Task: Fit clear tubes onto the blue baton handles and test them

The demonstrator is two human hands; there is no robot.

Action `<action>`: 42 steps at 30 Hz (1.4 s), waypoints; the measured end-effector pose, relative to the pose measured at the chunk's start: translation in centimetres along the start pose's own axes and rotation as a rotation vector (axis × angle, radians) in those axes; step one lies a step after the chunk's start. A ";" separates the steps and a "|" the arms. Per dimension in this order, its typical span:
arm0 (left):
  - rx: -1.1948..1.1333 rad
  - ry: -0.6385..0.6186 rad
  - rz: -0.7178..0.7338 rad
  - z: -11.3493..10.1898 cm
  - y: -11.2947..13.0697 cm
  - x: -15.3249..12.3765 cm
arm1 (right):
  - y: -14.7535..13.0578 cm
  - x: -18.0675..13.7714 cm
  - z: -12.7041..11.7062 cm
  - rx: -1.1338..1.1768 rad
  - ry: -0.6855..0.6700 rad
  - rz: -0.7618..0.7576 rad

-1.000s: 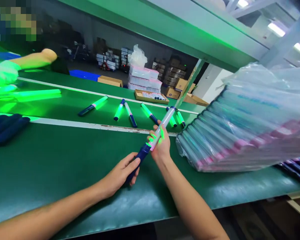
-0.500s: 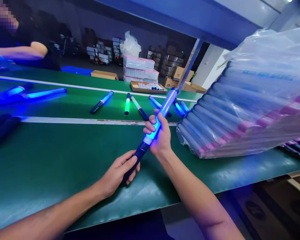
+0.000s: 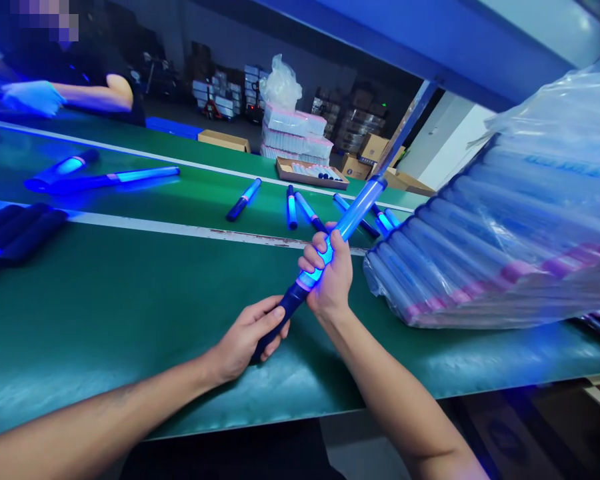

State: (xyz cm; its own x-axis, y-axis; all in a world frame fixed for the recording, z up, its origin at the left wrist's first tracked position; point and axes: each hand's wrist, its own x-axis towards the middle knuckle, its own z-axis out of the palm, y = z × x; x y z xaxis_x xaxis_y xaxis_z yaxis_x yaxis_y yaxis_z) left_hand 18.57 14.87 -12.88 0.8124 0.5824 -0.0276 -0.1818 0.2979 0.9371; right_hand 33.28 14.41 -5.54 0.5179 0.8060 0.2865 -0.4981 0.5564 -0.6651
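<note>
A light stick (image 3: 357, 212) with a clear tube glowing blue and a dark handle slants up and to the right over the green table. My left hand (image 3: 260, 330) is closed round its dark handle, thumb on top. Higher up, my right hand (image 3: 333, 270) wraps the glowing tube just above the pink ring, fingers curled over it. The lower end of the handle is partly hidden by my left fingers. Beyond my hands, several more sticks lie on the belt, among them a lit blue stick (image 3: 292, 208) and another tilted one (image 3: 244, 199).
On the right a plastic-wrapped stack of clear tubes (image 3: 480, 233) rises from the green table (image 3: 155, 320). Dark handles (image 3: 23, 230) lie at the left. Across the belt a co-worker's gloved hand (image 3: 35, 99) shows. A cardboard tray (image 3: 310, 175) holds several sticks. A blue beam (image 3: 380, 47) runs overhead.
The view has shifted, so most things sit further right. The lit stick on the belt that glowed green now glows blue. Both hands keep their hold on the light stick.
</note>
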 end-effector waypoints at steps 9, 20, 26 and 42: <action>0.219 -0.084 0.063 -0.7 0.3 -0.3 | -3.4 0.2 1.5 -0.141 -0.197 -0.156; 0.486 -0.128 0.518 1.4 4.6 2.8 | -2.4 -1.2 4.2 -0.284 -0.301 -0.319; 0.587 -0.073 0.567 0.2 3.5 2.0 | -1.1 -1.6 4.7 -0.330 -0.323 -0.306; 0.728 0.346 0.113 -2.9 8.6 9.6 | 5.4 3.8 -6.6 -0.607 0.119 0.040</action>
State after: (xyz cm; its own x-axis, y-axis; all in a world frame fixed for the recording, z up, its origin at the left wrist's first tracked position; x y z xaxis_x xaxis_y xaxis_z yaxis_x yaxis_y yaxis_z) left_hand 23.24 25.22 -6.07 0.5717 0.8160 0.0861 0.2503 -0.2734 0.9288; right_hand 37.17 19.14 -12.61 0.5988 0.7762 0.1974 -0.0522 0.2838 -0.9575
